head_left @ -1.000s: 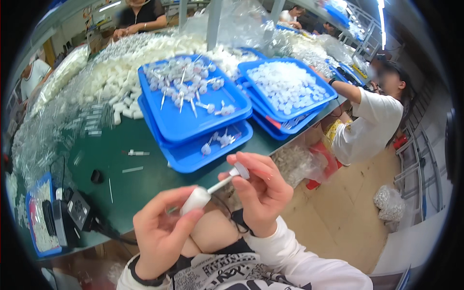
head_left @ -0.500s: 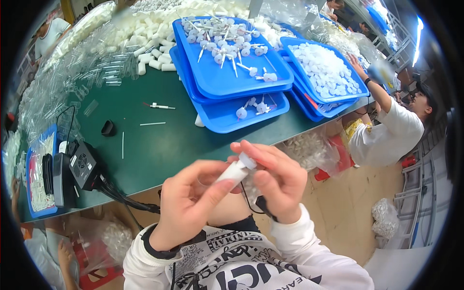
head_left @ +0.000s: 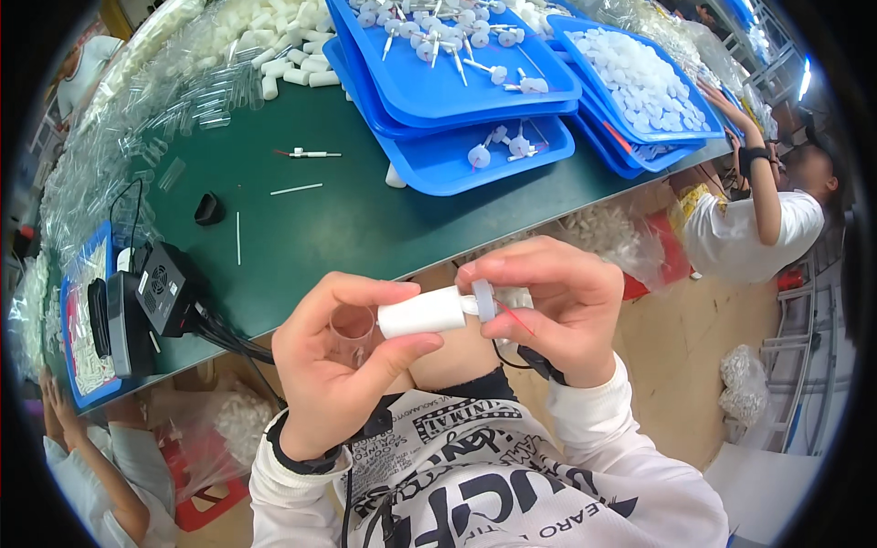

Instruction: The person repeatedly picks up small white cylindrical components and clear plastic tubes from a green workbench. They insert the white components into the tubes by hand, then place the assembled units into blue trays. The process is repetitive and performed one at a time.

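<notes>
Sideways, both hands point(head_left: 343, 365) point(head_left: 557, 306) grip the white tube point(head_left: 422, 313), capped end pointing right.

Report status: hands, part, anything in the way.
Left hand grips white tube. Right hand pinches its cap end. Nothing between them.

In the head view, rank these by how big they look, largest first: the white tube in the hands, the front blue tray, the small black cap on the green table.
1. Front blue tray, by far the largest.
2. White tube, held between left hand and right hand; its nearness to the camera makes it look bigger.
3. Small black cap, smallest.
</notes>
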`<state>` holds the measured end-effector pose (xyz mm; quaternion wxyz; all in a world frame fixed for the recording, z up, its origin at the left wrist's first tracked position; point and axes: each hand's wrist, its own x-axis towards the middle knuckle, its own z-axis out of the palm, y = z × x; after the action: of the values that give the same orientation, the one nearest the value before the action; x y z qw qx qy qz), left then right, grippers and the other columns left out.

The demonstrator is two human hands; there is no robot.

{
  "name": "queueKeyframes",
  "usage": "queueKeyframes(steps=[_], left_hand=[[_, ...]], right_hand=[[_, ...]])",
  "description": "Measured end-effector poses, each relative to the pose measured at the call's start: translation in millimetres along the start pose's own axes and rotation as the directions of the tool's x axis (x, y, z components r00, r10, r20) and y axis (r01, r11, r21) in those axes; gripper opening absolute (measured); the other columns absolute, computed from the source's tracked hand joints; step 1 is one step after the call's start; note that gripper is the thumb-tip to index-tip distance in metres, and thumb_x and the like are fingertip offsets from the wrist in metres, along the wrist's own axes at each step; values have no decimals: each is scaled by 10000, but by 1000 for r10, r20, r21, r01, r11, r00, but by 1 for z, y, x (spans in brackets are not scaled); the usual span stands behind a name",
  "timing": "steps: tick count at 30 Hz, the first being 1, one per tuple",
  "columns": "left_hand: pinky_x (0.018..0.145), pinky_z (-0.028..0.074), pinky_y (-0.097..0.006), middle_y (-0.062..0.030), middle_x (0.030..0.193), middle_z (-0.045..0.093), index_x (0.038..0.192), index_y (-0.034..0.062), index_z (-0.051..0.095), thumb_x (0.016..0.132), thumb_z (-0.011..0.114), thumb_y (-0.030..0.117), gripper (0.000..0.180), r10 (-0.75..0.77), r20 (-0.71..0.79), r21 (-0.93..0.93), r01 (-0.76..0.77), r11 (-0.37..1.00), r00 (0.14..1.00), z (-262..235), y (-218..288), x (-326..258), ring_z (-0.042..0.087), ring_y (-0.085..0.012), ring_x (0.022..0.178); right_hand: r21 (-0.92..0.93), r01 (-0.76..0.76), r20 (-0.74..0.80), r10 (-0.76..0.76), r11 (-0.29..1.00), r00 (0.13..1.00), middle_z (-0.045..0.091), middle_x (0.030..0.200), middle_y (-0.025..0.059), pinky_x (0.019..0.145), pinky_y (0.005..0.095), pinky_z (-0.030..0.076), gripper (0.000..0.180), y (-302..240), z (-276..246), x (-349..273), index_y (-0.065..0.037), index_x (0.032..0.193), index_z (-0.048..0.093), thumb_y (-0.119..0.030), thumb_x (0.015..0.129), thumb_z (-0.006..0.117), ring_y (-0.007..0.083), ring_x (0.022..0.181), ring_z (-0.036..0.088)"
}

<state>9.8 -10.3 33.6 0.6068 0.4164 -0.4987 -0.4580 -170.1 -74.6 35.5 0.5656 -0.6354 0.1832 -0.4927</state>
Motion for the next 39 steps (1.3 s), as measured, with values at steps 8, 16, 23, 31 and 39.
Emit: queueKeyframes(steps=[8, 16, 23, 31, 39], left_hand=[[688, 503, -229, -108, 908, 617, 938, -42, 567, 688, 702, -91, 288, 105, -21, 70, -103, 992, 994, 0, -1, -3, 617, -145, 840], [606, 476, -211, -110, 858, 637, 914, -19, 576, 658, 734, -73, 306, 173, -21, 198, -165, 966, 985, 3, -9, -9, 609, -118, 763], [541, 477, -220, -157, 832, 649, 909, -19, 578, 647, 749, -57, 315, 342, 54, 314, -341, 886, 938, 4, -11, -10, 632, -155, 722], [498, 475, -212, -152, 793, 657, 911, -18, 608, 634, 749, -63, 314, 420, 10, 266, -407, 874, 907, 8, -14, -10, 640, -159, 669], [439, 357, -177, -102, 765, 653, 920, 16, 632, 654, 699, -82, 292, 326, 33, 332, -318, 888, 945, -1, -18, -13, 512, -47, 540]], right_hand=[[-175, 44, 49, -36, 984, 998, 654, 988, 131, 752, 290, 518, 334, -7, -5, 0, 15, 994, 640, 82, 667, 670, 210, 875, 645], [-222, 69, 55, -58, 973, 997, 665, 936, 129, 704, 276, 521, 287, -1, -9, 0, 2, 935, 668, 53, 654, 697, 212, 822, 654], [-228, 217, 79, -204, 949, 976, 664, 798, 124, 601, 257, 497, 332, 5, -12, 1, 13, 902, 667, -110, 609, 763, 197, 700, 644], [-172, 377, 1, -383, 910, 924, 647, 672, 96, 482, 229, 449, 325, 27, 5, -6, 21, 882, 669, -88, 601, 791, 168, 565, 618], [-189, 238, 88, -225, 953, 970, 644, 781, 100, 582, 234, 476, 385, 19, 1, -10, 23, 936, 636, -114, 620, 807, 149, 683, 625]])
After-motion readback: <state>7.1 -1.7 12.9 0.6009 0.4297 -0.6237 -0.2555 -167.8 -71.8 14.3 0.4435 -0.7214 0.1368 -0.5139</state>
